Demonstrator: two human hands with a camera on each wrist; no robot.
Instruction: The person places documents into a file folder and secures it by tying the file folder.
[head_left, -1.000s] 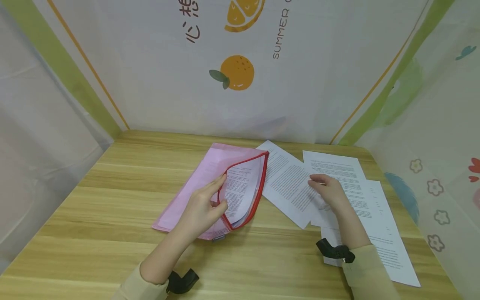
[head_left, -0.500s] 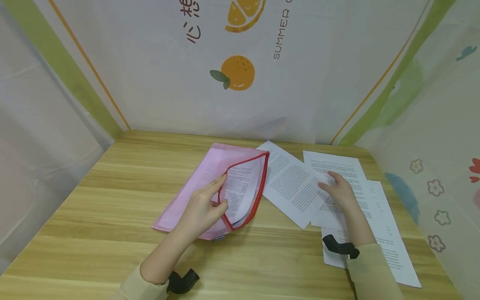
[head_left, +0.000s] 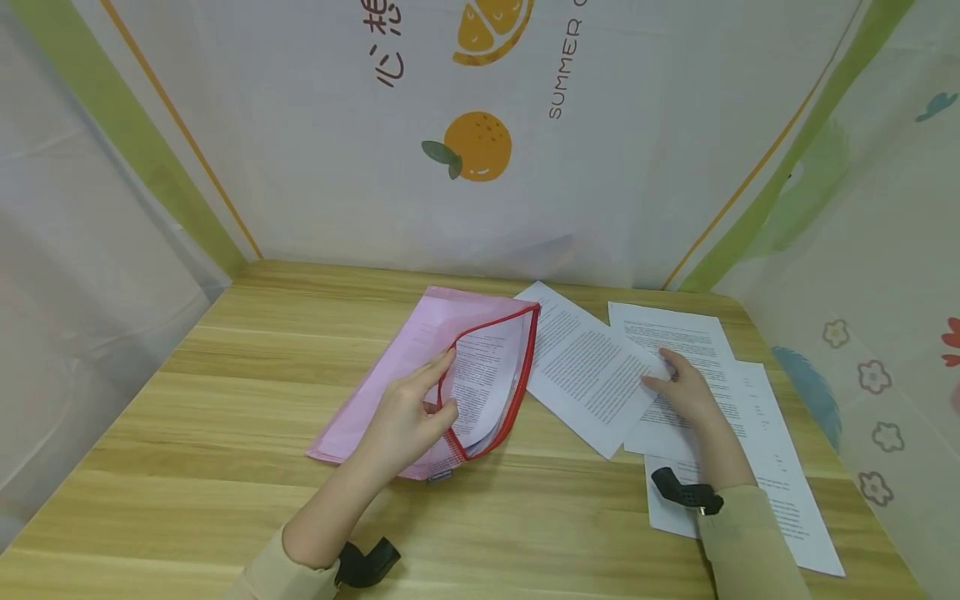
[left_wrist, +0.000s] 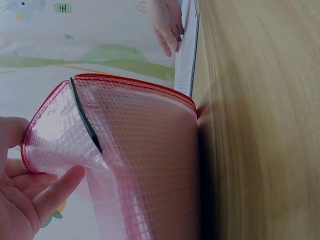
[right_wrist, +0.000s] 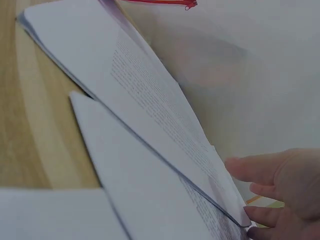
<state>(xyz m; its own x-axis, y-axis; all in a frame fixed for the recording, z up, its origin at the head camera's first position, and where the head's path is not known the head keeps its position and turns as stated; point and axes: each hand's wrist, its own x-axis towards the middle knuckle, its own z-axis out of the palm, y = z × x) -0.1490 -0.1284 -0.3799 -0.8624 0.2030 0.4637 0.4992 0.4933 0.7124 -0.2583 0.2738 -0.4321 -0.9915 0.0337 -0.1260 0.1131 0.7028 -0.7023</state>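
My left hand (head_left: 405, 412) holds the upper red-edged lip of a pink mesh zip pouch (head_left: 382, 379), whose mouth gapes towards the right. Printed sheets (head_left: 483, 375) show inside it. In the left wrist view, the pouch's gridded side (left_wrist: 150, 140) stands up off the table, with fingers (left_wrist: 60, 192) on either side of the lifted lip. My right hand (head_left: 688, 392) is at the right corner of a slanted stack of printed paper (head_left: 585, 367). Its thumb and fingers are spread apart, and the right wrist view puts the fingertips (right_wrist: 260, 215) right at that corner (right_wrist: 240, 217).
A second printed stack (head_left: 667, 329) lies partly under the slanted one. More printed sheets (head_left: 772, 467) lie at the table's right side, below my right forearm. Patterned white curtains (head_left: 337, 167) rise behind the wooden table (head_left: 525, 533) and at both sides.
My right hand has moved right across the papers, from over the slanted stack to its right corner, its fingers spreading on the way. The left hand and the pouch keep their place.
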